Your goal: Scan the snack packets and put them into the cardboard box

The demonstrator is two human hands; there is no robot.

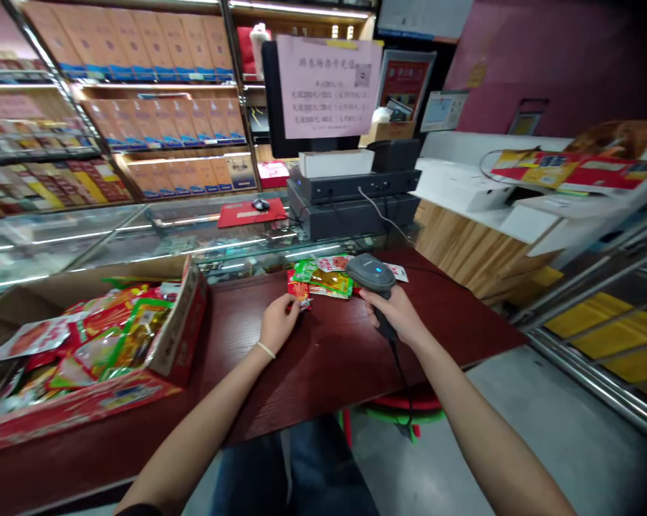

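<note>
My right hand (395,313) is wrapped round the handle of a dark grey barcode scanner (370,272), which shows a small blue light on top; its cable hangs past the table edge. Over the dark red table, my left hand (280,320) pinches the lower edge of a red snack packet (297,285). Beside that packet lies a small pile of others, among them a green and yellow snack packet (331,282). The scanner head is just right of this pile and partly hides it.
At left stands an open cardboard box (175,340) full of colourful packets. Behind the table are a glass counter (194,247), a red mouse pad (231,213) with a mouse, and a cash drawer (350,215) below a monitor bearing a pink sign (328,86). Metal rails (597,380) stand at right.
</note>
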